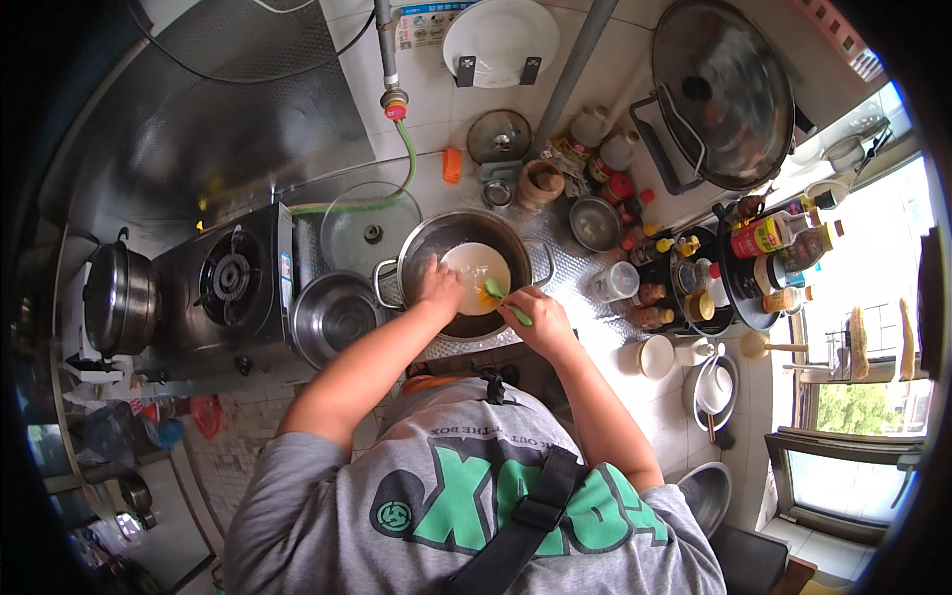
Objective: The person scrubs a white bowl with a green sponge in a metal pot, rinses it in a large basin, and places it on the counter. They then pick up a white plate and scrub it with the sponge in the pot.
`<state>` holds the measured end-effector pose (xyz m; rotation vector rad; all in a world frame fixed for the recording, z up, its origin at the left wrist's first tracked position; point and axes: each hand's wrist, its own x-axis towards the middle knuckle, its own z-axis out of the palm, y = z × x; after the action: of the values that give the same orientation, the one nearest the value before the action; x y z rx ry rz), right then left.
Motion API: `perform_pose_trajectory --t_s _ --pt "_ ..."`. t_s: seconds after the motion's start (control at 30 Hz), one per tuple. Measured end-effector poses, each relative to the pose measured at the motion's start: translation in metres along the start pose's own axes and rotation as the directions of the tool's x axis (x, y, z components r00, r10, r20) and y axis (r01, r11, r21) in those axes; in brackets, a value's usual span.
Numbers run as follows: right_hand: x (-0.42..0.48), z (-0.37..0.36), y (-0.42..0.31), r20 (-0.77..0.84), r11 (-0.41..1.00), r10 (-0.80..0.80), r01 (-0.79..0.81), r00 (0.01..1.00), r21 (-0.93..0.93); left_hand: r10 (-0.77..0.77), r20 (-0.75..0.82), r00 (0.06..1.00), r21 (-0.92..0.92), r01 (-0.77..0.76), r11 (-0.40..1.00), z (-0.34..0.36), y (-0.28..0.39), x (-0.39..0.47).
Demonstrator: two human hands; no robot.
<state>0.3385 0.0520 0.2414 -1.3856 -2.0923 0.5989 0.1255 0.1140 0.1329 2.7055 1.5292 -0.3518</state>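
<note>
A white bowl [476, 260] sits inside a large steel pot [416, 238] with two loop handles. At the bowl's left rim rests my left hand [440, 288], its fingers on or over the edge. My right hand [537, 316] grips a green utensil [497, 288], perhaps a spoon, whose head reaches into the bowl beside something yellow-orange [487, 297]. The bowl also holds clear or pale contents that I cannot identify.
Left of the pot are a steel basin [336, 316], a clear glass lid [353, 216] and a gas stove burner [227, 277]. To the right stand a small metal bowl [595, 223], a lidded plastic jar [616, 282] and several sauce bottles [758, 238]. A wooden mortar [537, 195] stands behind.
</note>
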Motion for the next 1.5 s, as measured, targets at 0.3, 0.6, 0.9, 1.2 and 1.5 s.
perform_pose_trajectory --t_s 0.3,0.6,0.9,1.2,1.5 --pt "0.013 0.016 -0.022 -0.039 0.992 0.114 -0.116 0.993 -0.047 0.005 0.024 1.0 -0.118 -0.003 0.993 -0.02 0.03 -0.009" --pt "0.005 0.006 -0.003 0.075 0.991 -0.015 0.025 0.997 -0.134 0.054 -0.062 0.997 0.128 -0.046 0.991 0.001 -0.02 -0.007" --pt "0.02 0.015 -0.019 0.025 0.996 0.057 -0.056 0.998 -0.066 0.004 0.128 0.992 -0.117 0.011 0.993 -0.022 0.022 -0.005" --pt "-0.007 0.013 -0.005 0.057 0.998 -0.016 0.019 0.998 -0.065 0.003 0.148 0.989 0.034 -0.008 0.999 0.008 -0.008 0.001" --pt "0.008 0.017 -0.012 0.047 0.995 0.102 -0.102 0.994 -0.003 -0.077 0.244 0.967 -0.407 0.175 0.897 -0.022 0.025 0.001"
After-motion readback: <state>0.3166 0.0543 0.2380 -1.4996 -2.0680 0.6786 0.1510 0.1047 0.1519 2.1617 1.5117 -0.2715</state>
